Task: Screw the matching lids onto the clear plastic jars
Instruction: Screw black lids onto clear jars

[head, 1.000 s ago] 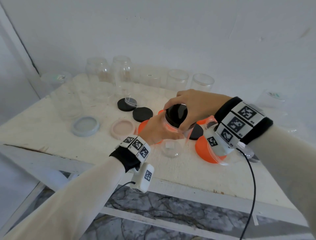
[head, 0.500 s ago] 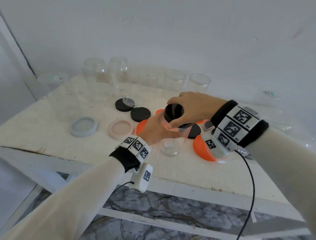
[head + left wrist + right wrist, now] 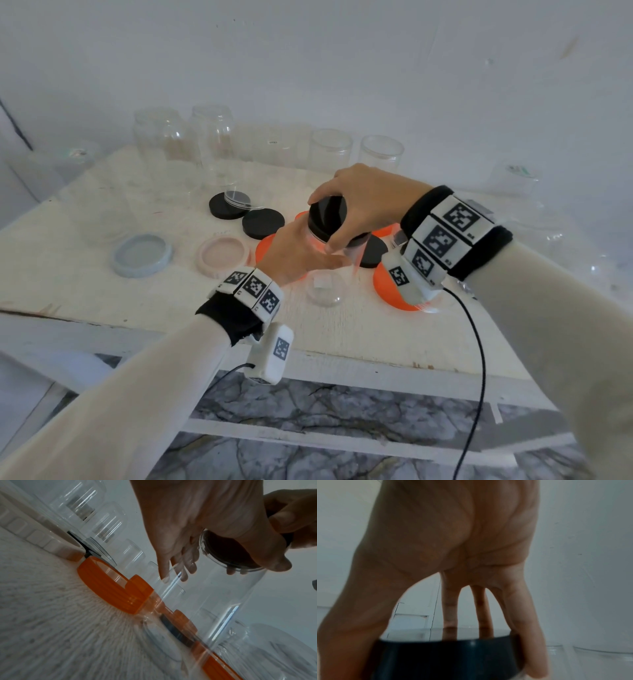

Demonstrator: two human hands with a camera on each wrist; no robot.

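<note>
A clear plastic jar (image 3: 325,287) stands near the table's front middle, and my left hand (image 3: 298,255) is wrapped round its wall (image 3: 214,608). A black lid (image 3: 327,214) sits on the jar's mouth. My right hand (image 3: 356,205) grips that lid from above, thumb on the near side and fingers on the far rim. In the right wrist view the black lid (image 3: 447,655) fills the bottom, held between my thumb and fingers (image 3: 518,615). The left wrist view shows the lid's underside (image 3: 229,550) through the jar's neck.
Two loose black lids (image 3: 263,223) and a third (image 3: 373,251), orange lids (image 3: 390,291), a pink lid (image 3: 224,253) and a blue-grey lid (image 3: 142,255) lie on the white table (image 3: 102,301). Several open clear jars (image 3: 330,149) line the back wall.
My right hand has shifted round the black lid on the jar, the thumb now lower at the front. The left hand stays on the jar, which has not moved.
</note>
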